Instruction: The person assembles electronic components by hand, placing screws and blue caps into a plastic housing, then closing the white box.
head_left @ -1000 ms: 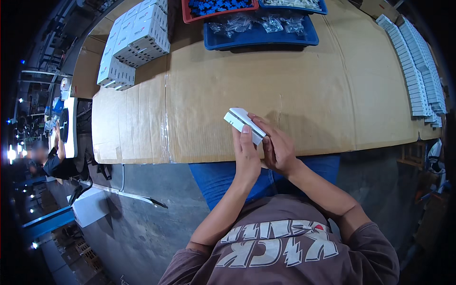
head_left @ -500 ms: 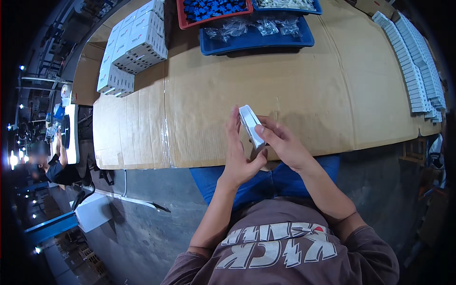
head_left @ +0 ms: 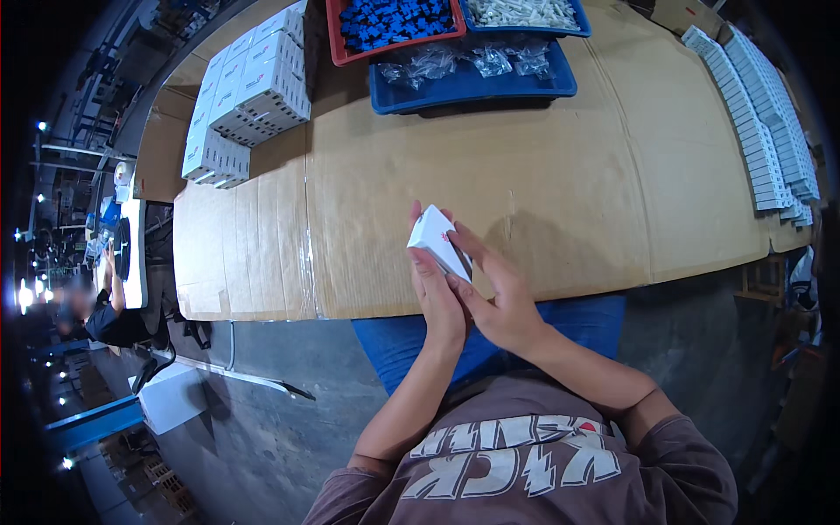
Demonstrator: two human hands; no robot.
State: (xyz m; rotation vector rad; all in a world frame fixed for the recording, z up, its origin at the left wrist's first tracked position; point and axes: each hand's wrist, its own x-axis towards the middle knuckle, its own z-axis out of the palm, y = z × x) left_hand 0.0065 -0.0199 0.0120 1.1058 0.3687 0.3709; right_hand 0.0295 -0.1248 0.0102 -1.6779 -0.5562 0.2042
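Between my two hands, just above the near part of the cardboard-covered table (head_left: 394, 184), is a small white box (head_left: 435, 234) with a red mark on its face. My left hand (head_left: 437, 293) grips its left side, thumb on the near corner and fingertips behind the far edge. From the right, my right hand (head_left: 500, 293) holds the box along its right edge, the fingers bent over it. The underside of the box is hidden by the hands.
White boxes (head_left: 262, 79) stand stacked at the far left. More narrow white boxes (head_left: 757, 140) form rows at the right. At the back are a red tray (head_left: 398, 51) of blue parts, a blue tray (head_left: 529, 31) of whitish pieces and a blue tray (head_left: 472, 101) with clear bags.
The box has turned, so a broad face with a red mark now shows instead of an open-looking narrow side. Both hands have shifted slightly and closed in around it.
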